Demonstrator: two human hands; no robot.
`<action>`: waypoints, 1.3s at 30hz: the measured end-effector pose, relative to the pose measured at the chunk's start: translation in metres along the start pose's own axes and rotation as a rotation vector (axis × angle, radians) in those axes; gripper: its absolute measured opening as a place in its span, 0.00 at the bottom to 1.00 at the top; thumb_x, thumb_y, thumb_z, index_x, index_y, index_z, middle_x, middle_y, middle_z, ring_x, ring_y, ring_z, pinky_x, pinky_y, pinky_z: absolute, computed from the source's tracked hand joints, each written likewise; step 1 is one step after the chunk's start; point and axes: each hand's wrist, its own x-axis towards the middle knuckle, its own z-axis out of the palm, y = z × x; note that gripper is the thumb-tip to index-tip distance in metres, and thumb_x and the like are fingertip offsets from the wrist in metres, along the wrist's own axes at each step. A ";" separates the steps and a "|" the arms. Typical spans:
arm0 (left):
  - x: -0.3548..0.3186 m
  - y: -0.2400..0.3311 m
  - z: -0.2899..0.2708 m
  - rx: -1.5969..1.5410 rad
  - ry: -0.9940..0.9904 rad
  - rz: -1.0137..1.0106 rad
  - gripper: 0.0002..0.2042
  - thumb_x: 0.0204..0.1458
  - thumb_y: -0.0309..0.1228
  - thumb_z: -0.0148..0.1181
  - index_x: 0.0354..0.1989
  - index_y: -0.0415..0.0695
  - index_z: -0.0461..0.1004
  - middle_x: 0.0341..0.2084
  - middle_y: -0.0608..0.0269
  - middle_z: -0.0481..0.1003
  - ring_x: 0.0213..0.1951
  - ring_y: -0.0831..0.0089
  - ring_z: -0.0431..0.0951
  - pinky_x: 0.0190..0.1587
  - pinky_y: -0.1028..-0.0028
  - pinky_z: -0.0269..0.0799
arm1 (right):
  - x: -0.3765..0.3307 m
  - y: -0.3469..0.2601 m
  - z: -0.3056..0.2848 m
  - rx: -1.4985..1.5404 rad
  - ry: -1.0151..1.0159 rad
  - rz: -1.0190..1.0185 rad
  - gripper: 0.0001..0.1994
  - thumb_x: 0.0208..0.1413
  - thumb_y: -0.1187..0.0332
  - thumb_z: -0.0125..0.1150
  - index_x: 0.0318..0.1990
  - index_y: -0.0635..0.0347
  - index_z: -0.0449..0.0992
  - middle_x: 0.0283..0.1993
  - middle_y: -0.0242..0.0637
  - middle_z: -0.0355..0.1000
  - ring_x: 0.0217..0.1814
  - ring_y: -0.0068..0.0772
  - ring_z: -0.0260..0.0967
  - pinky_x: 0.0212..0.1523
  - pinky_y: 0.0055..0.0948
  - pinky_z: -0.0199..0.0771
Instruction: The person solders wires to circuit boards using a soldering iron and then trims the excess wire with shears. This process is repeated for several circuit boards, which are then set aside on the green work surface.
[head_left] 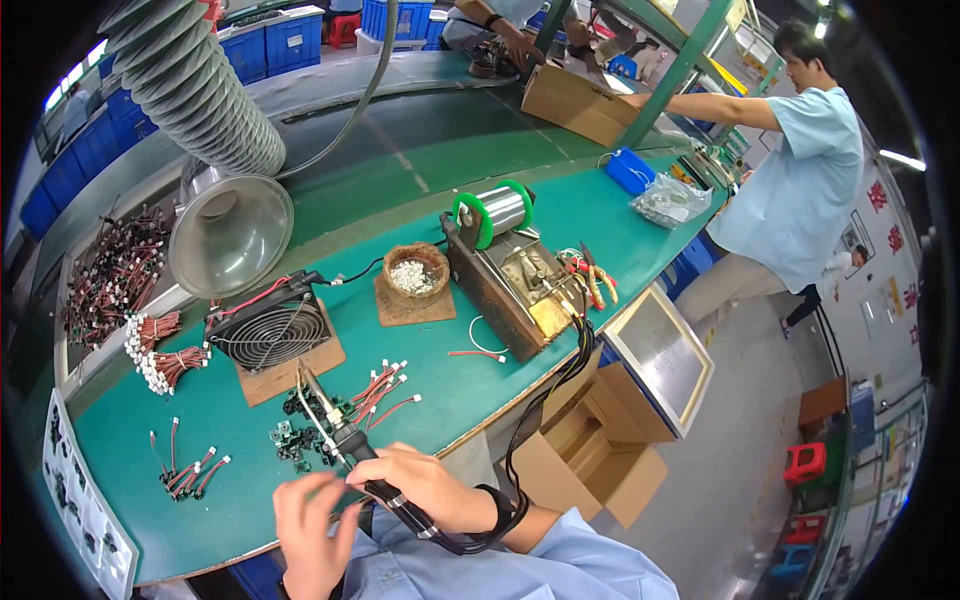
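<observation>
Black and silver, the soldering iron (350,441) lies within the grip of our right hand (425,488), whose fingers and thumb close around its dark handle, and from there the metal end slants away from us, up and to the left, over a cluster of small green circuit boards (290,441) on the green bench (480,390). Our left hand (312,530) stands just beside it, on the handle's left, fingers loosely curled and thumb held apart from them; we see nothing in that gap, though blur keeps us from telling whether a fingertip touches the iron. Past the boards, the tip reaches the front of a black fan (275,335) set on a brown panel, and we cannot tell whether it makes contact. Just right of the boards we have red-and-black wire leads (378,388) with white connectors, and well to their left another bunch of leads (190,478). Farther off, beyond both hands, sit a round brown bowl (416,256) of whitish bits and a green-flanged solder spool (503,213)
</observation>
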 end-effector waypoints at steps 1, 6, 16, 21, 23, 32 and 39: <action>-0.001 -0.004 0.003 0.062 -0.032 0.132 0.15 0.37 0.19 0.60 0.37 0.39 0.70 0.33 0.56 0.70 0.34 0.62 0.70 0.40 0.68 0.62 | -0.001 -0.004 0.001 0.049 -0.021 -0.014 0.18 0.44 0.82 0.59 0.44 0.57 0.68 0.34 0.35 0.69 0.34 0.33 0.69 0.35 0.27 0.69; -0.001 -0.003 -0.003 0.230 -0.017 0.334 0.12 0.34 0.20 0.63 0.31 0.40 0.72 0.26 0.65 0.71 0.28 0.67 0.70 0.31 0.68 0.60 | -0.011 -0.011 0.011 0.307 0.012 0.170 0.20 0.44 0.85 0.61 0.45 0.58 0.67 0.33 0.36 0.70 0.35 0.30 0.70 0.35 0.25 0.70; 0.000 -0.005 0.003 -0.030 -0.063 0.102 0.09 0.39 0.23 0.64 0.29 0.41 0.71 0.25 0.62 0.71 0.26 0.63 0.70 0.32 0.69 0.63 | -0.011 -0.013 0.002 0.107 0.007 0.112 0.21 0.41 0.81 0.63 0.45 0.59 0.67 0.32 0.38 0.70 0.31 0.36 0.68 0.33 0.26 0.68; 0.001 -0.001 0.001 -0.109 -0.097 -0.033 0.09 0.40 0.23 0.63 0.29 0.40 0.70 0.25 0.61 0.71 0.26 0.64 0.70 0.31 0.70 0.64 | -0.010 -0.004 0.008 0.089 0.070 0.052 0.21 0.40 0.82 0.64 0.44 0.59 0.68 0.31 0.37 0.71 0.28 0.34 0.67 0.30 0.26 0.66; -0.001 0.001 0.003 -0.248 -0.109 -0.135 0.07 0.40 0.21 0.62 0.27 0.38 0.70 0.25 0.59 0.72 0.27 0.65 0.71 0.31 0.72 0.66 | -0.009 -0.007 0.008 0.058 0.095 0.047 0.21 0.39 0.82 0.65 0.43 0.58 0.68 0.30 0.37 0.71 0.26 0.34 0.67 0.28 0.26 0.66; -0.001 -0.002 0.003 -0.477 -0.125 -0.206 0.04 0.43 0.19 0.60 0.27 0.35 0.70 0.24 0.58 0.72 0.26 0.70 0.72 0.29 0.76 0.67 | -0.012 -0.006 0.005 0.066 0.102 0.024 0.22 0.36 0.83 0.66 0.42 0.59 0.68 0.29 0.37 0.72 0.25 0.33 0.68 0.26 0.25 0.66; -0.002 -0.003 0.005 -0.383 -0.132 -0.211 0.06 0.42 0.21 0.60 0.28 0.38 0.70 0.25 0.58 0.71 0.26 0.65 0.72 0.29 0.72 0.67 | -0.008 -0.012 0.002 0.124 0.049 0.112 0.22 0.37 0.84 0.64 0.42 0.60 0.68 0.30 0.37 0.72 0.26 0.31 0.69 0.26 0.24 0.68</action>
